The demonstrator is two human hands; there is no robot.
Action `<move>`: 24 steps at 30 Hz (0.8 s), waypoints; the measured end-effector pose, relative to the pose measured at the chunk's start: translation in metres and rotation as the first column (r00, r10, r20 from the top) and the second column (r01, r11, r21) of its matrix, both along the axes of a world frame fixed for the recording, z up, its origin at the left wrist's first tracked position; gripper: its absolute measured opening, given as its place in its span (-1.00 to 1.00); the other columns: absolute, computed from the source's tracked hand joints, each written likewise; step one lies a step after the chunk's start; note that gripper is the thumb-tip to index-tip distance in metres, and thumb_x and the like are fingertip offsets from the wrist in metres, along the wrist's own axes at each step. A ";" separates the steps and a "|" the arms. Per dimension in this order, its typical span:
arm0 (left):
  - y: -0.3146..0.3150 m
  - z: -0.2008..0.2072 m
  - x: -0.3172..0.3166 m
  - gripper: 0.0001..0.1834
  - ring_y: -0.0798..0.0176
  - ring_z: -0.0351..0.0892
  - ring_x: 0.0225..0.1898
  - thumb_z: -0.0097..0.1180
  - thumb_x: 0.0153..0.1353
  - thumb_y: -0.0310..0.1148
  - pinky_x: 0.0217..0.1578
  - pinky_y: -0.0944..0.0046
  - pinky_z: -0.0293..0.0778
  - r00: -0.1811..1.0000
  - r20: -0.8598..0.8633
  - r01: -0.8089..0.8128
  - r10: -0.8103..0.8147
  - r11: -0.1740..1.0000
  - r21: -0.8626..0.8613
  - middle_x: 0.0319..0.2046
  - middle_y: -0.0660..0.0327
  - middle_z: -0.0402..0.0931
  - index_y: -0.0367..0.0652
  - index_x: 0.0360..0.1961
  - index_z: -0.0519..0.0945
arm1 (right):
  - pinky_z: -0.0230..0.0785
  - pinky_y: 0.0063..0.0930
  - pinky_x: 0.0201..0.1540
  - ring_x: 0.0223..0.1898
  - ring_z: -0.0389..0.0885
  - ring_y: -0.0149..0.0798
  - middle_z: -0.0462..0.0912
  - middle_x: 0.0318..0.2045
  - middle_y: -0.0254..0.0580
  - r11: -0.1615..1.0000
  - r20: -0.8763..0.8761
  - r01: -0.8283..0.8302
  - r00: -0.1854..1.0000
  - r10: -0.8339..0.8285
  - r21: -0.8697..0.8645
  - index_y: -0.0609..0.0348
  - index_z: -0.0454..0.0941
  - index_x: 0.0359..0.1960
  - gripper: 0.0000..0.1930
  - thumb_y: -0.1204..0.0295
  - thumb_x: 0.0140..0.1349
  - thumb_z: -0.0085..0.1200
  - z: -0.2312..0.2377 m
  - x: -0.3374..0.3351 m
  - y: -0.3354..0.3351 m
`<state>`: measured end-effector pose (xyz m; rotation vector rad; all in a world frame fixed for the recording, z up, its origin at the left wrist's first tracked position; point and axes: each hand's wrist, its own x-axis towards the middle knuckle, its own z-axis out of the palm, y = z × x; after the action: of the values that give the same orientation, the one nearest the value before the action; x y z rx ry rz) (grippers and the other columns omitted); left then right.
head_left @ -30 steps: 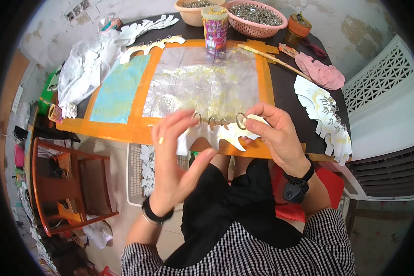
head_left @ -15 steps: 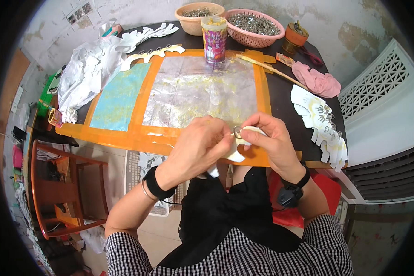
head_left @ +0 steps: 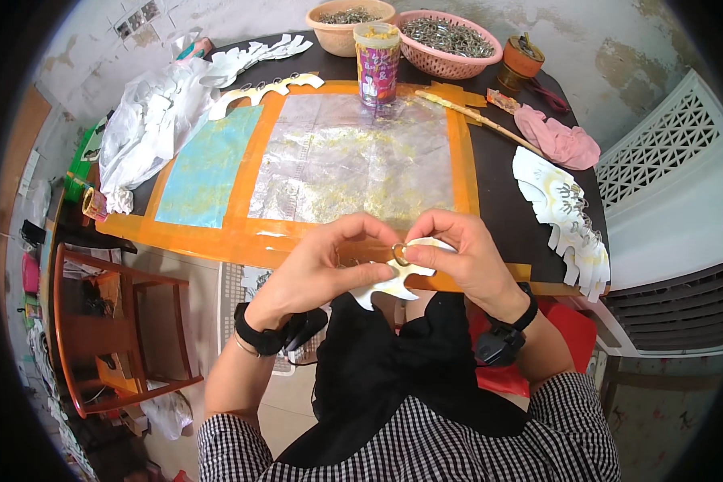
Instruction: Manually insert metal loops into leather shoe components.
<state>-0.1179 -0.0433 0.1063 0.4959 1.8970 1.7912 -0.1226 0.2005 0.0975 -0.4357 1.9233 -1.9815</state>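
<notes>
Just over the table's near edge, both hands hold a white strip (head_left: 384,294) with a scalloped edge and yellowish smears. My left hand (head_left: 317,261) pinches it from the left, thumb on its face and index finger bent up toward a small metal ring (head_left: 399,254). Closed on the strip's right end is my right hand (head_left: 462,255), its thumb beside the ring. Parts of the strip lie hidden behind my fingers. A similar strip with rings (head_left: 253,94) rests at the table's far left.
A paste-filled purple cup (head_left: 377,72) stands at the back before a peach bowl (head_left: 329,34) and a pink basket (head_left: 424,66) of metal pieces. A stick (head_left: 478,122) and pink cloth (head_left: 556,138) lie right, above stacked strips (head_left: 561,209). White pieces (head_left: 157,120) in plastic lie left.
My left hand has turned and opened out from a tight bunch, with its thumb now on the strip. The strip has dropped slightly toward me and shows more of its scalloped edge.
</notes>
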 end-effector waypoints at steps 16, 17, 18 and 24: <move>0.015 0.005 0.004 -0.44 0.50 0.62 -0.22 0.39 0.26 -0.62 -0.14 0.41 0.56 0.989 0.133 0.057 -0.059 0.998 0.023 -0.31 0.34 0.63 -0.20 0.25 0.46 | 0.47 -0.55 -0.15 -0.25 0.63 -0.54 0.71 -0.35 -0.39 0.999 0.083 -0.036 0.996 0.033 0.035 0.25 0.67 -0.24 -0.87 0.45 0.32 0.32 -0.008 0.016 0.013; 0.016 0.007 0.003 -0.42 0.50 0.62 -0.26 0.39 0.25 -0.64 -0.15 0.42 0.55 0.989 0.138 0.053 -0.045 0.997 -0.057 -0.37 0.36 0.64 -0.21 0.26 0.46 | 0.46 -0.55 -0.17 -0.26 0.62 -0.55 0.71 -0.36 -0.40 0.999 0.117 -0.027 0.993 0.024 0.023 0.25 0.67 -0.25 -0.87 0.45 0.31 0.33 -0.008 0.016 0.013; 0.018 0.008 0.003 -0.42 0.50 0.62 -0.26 0.39 0.25 -0.64 -0.15 0.42 0.55 0.989 0.141 0.052 -0.044 0.997 -0.055 -0.37 0.36 0.64 -0.21 0.26 0.46 | 0.46 -0.55 -0.17 -0.26 0.62 -0.55 0.71 -0.36 -0.40 0.999 0.121 -0.028 0.992 0.025 0.024 0.25 0.67 -0.25 -0.87 0.45 0.31 0.33 -0.008 0.017 0.013; 0.021 0.013 0.005 -0.50 0.50 0.62 -0.28 0.36 0.22 -0.66 -0.20 0.40 0.54 1.000 0.003 0.006 -0.005 0.963 -0.271 -0.38 0.32 0.65 -0.26 0.17 0.52 | 0.44 -0.62 -0.28 -0.33 0.62 -0.57 0.71 -0.38 -0.38 0.992 -0.072 -0.015 0.997 0.024 0.126 0.24 0.67 -0.24 -0.87 0.45 0.32 0.35 -0.022 0.017 0.012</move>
<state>-0.1128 -0.0220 0.1192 0.3992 2.0949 1.4940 -0.1060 0.2124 0.0758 -0.4985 2.0666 -1.8432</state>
